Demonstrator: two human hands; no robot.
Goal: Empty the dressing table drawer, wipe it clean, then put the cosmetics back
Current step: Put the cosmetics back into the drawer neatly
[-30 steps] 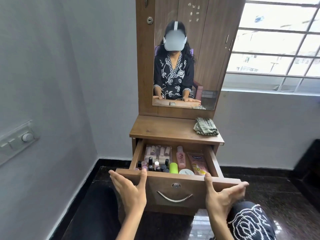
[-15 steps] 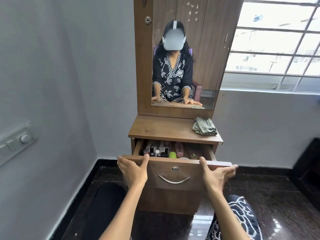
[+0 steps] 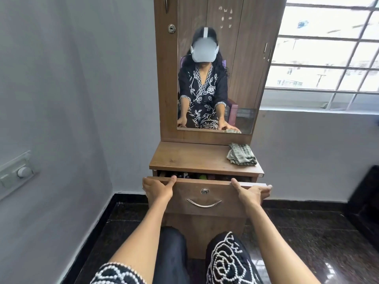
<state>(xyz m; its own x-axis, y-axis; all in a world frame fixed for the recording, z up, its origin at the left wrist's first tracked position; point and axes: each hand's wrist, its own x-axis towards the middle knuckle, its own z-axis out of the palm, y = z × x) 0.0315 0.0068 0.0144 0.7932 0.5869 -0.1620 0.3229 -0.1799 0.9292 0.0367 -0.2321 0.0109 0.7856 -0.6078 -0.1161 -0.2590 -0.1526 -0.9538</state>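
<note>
Reaching forward from a seated position, a person sets both hands on the front panel of a wooden dressing table drawer (image 3: 205,196). The left hand (image 3: 158,189) lies against the panel's left end, its thumb hooked over the top edge and its fingers (image 3: 148,184) pressed flat and close together on the wood. The right hand (image 3: 253,193) is at the panel's right end, thumb likewise over the top edge, fingers (image 3: 264,190) stretched straight along the panel toward the right corner. Neither hand curls around anything.

The drawer stands only slightly out, leaving a narrow dark gap beneath the bench (image 3: 192,158). In that gap the tops of the cosmetics (image 3: 203,176) show, among them something bright green; the rest are too shadowed to make out. On the drawer front sit a round keyhole (image 3: 205,191) and, below it, a curved metal handle (image 3: 204,203), untouched by either hand.

A folded green checked cloth (image 3: 242,154) lies on the right far part of the bench. Behind it rises a tall mirror (image 3: 215,78) in a wooden frame, reflecting the person in a dark garment with white embroidery. To the right is a barred window (image 3: 328,48); on the left grey wall, a switch panel (image 3: 16,173). The floor (image 3: 307,232) is dark and glossy.
</note>
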